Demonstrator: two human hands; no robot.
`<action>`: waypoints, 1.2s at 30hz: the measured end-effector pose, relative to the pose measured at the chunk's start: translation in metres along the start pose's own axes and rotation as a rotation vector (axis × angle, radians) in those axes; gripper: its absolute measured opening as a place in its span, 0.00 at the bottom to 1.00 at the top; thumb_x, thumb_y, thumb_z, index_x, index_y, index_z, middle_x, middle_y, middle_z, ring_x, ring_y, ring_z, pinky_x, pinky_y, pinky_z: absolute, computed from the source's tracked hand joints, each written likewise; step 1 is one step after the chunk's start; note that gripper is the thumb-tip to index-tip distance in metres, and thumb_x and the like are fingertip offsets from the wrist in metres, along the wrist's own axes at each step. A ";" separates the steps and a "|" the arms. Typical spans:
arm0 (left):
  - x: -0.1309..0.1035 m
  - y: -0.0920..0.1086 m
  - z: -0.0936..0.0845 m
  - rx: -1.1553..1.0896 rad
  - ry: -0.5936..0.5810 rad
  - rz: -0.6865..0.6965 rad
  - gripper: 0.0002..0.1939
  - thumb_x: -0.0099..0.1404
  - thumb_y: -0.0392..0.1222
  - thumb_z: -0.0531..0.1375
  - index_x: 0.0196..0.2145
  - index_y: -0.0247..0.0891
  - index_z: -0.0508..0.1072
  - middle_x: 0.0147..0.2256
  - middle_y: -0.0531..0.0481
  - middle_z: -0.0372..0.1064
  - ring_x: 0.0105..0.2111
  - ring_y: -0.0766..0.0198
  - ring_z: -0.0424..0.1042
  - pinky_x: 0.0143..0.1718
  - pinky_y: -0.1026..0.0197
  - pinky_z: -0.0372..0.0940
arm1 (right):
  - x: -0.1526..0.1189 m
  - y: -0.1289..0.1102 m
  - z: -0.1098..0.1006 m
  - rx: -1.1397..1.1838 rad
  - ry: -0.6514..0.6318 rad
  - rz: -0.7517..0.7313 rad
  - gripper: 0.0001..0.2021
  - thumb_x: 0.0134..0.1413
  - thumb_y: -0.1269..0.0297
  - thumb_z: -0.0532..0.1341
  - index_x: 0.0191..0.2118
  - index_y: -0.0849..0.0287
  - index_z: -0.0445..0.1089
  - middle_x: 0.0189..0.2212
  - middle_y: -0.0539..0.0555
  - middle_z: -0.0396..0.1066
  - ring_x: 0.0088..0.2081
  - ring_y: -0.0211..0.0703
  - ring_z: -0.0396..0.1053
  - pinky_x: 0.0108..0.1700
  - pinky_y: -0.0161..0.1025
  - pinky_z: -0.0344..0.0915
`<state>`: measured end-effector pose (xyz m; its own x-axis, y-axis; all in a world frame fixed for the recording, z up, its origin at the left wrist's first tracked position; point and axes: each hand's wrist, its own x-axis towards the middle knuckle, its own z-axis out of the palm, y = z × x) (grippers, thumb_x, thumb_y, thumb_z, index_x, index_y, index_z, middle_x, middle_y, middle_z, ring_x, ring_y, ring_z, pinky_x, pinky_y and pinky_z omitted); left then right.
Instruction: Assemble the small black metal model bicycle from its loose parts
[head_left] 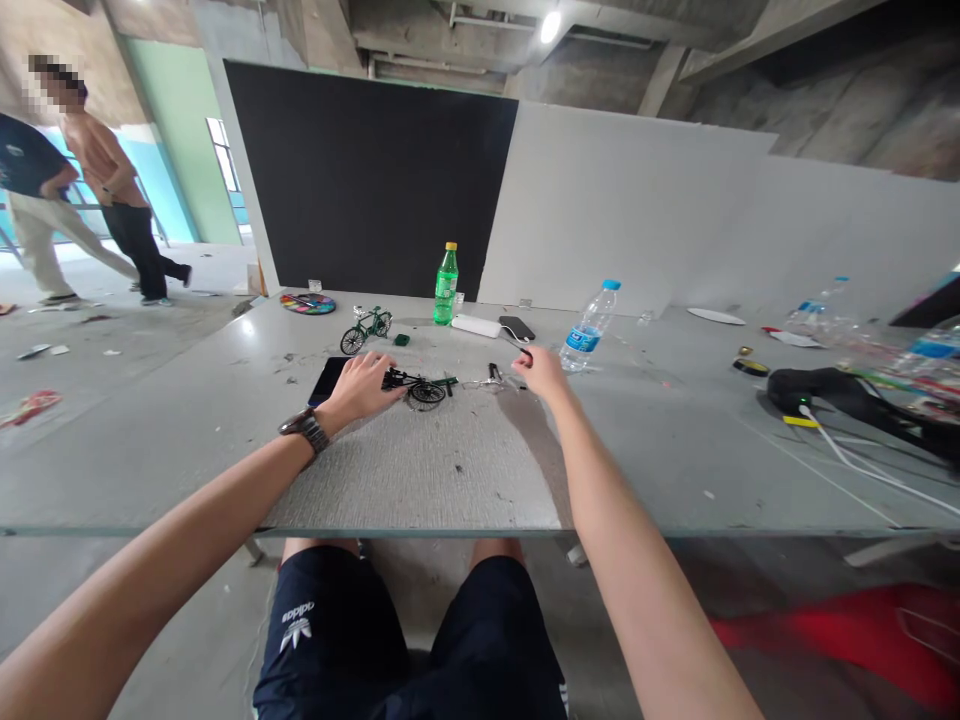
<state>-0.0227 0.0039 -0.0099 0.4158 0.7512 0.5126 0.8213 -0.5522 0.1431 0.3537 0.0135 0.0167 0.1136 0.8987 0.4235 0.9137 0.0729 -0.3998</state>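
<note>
My left hand [364, 386], wearing a dark wristwatch, rests on the table with fingers and thumb around one end of a black model bicycle [426, 391], which lies on its side. Part of it is hidden under the fingers. A dark smartphone [327, 378] lies beside that hand. My right hand [541, 371] is raised at the right, its fingers closed on a thin dark rod [523, 349]; its kind is unclear. Small loose parts [492, 374] lie between my hands. Behind them stand a green model bicycle [365, 330] and a small green piece [402, 340].
A green bottle [446, 285], a white power bank [476, 326] with a cable, and a dark phone [517, 328] are at the back. A water bottle [587, 330] stands tilted-looking near my right hand. A paint palette [307, 303] lies far left; black equipment [832, 395] with cables lies right.
</note>
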 end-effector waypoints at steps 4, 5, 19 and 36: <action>0.001 0.005 -0.002 -0.087 0.023 0.034 0.23 0.69 0.59 0.56 0.51 0.40 0.71 0.52 0.39 0.70 0.52 0.44 0.68 0.54 0.43 0.61 | -0.001 -0.017 0.020 0.070 -0.063 -0.076 0.08 0.52 0.69 0.63 0.25 0.57 0.64 0.31 0.54 0.77 0.33 0.43 0.70 0.37 0.36 0.58; 0.001 0.007 -0.003 -0.105 0.034 0.036 0.22 0.70 0.58 0.56 0.51 0.40 0.71 0.52 0.39 0.70 0.52 0.45 0.68 0.54 0.43 0.61 | -0.001 -0.021 0.024 0.082 -0.082 -0.093 0.08 0.51 0.70 0.63 0.25 0.57 0.64 0.30 0.53 0.77 0.33 0.42 0.70 0.36 0.35 0.58; 0.001 0.015 -0.009 -0.233 0.112 0.050 0.11 0.72 0.47 0.56 0.42 0.39 0.73 0.45 0.42 0.73 0.48 0.51 0.71 0.51 0.47 0.65 | -0.003 -0.014 0.012 0.125 -0.299 -0.179 0.10 0.49 0.69 0.65 0.24 0.56 0.63 0.29 0.52 0.79 0.32 0.43 0.74 0.37 0.36 0.62; 0.001 0.019 -0.010 -0.334 0.164 0.110 0.11 0.72 0.46 0.56 0.41 0.38 0.76 0.40 0.44 0.75 0.42 0.55 0.74 0.47 0.53 0.68 | -0.010 -0.045 0.016 0.361 -0.243 -0.178 0.20 0.49 0.63 0.68 0.24 0.54 0.53 0.29 0.53 0.78 0.35 0.44 0.76 0.38 0.38 0.66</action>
<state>-0.0110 -0.0092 0.0023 0.4046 0.6282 0.6646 0.5918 -0.7339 0.3334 0.3054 0.0079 0.0170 -0.1668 0.9308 0.3254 0.7115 0.3421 -0.6138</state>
